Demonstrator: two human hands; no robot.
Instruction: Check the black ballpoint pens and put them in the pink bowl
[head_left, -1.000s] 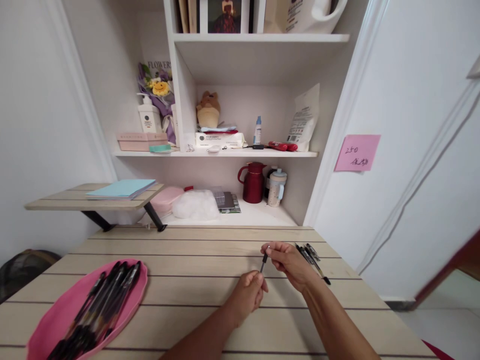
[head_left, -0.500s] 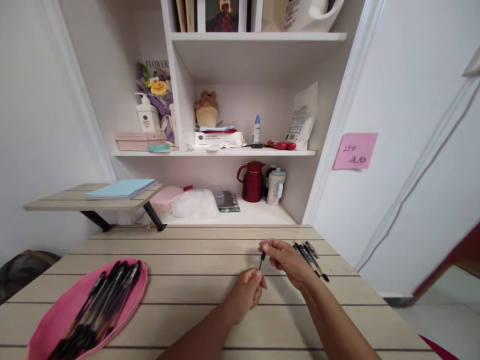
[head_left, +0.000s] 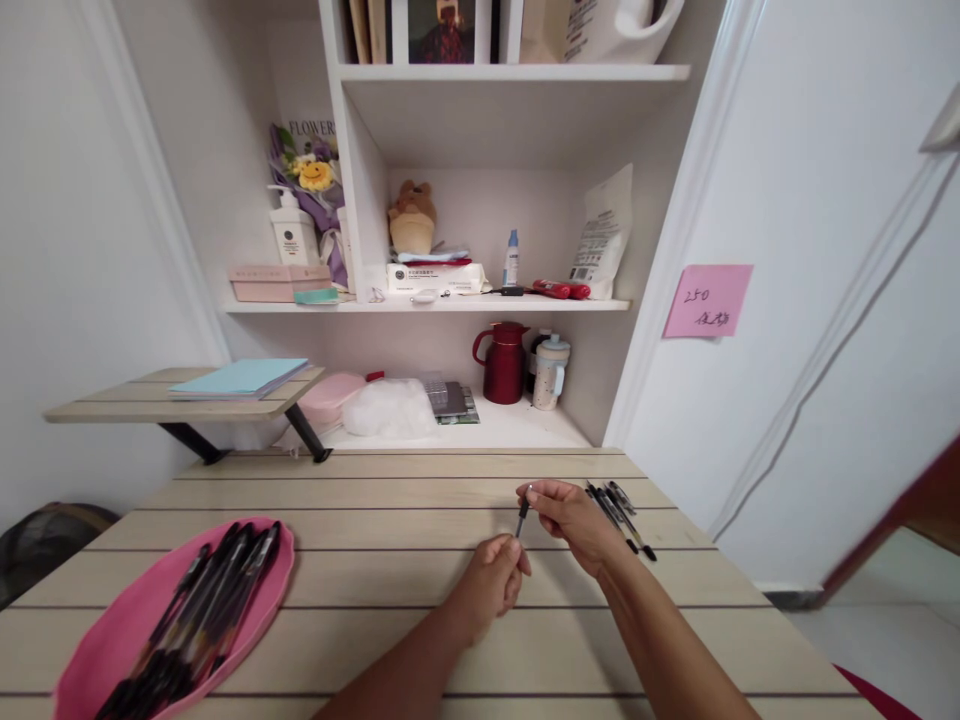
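Black and slim, the pen [head_left: 522,518] stands nearly upright over the desk [head_left: 375,560], right of its middle. Its lower end is buried in the clenched left hand [head_left: 491,583], and its top is pinched by the right hand [head_left: 576,515]. Compared with a second ago, little differs: both hands keep their grips and have only crept slightly left together, so the work on this one pen looks mid-step. Loose black pens [head_left: 619,505] lie just right of the right hand. A pink tray [head_left: 97,645] holding more sits at the near left.
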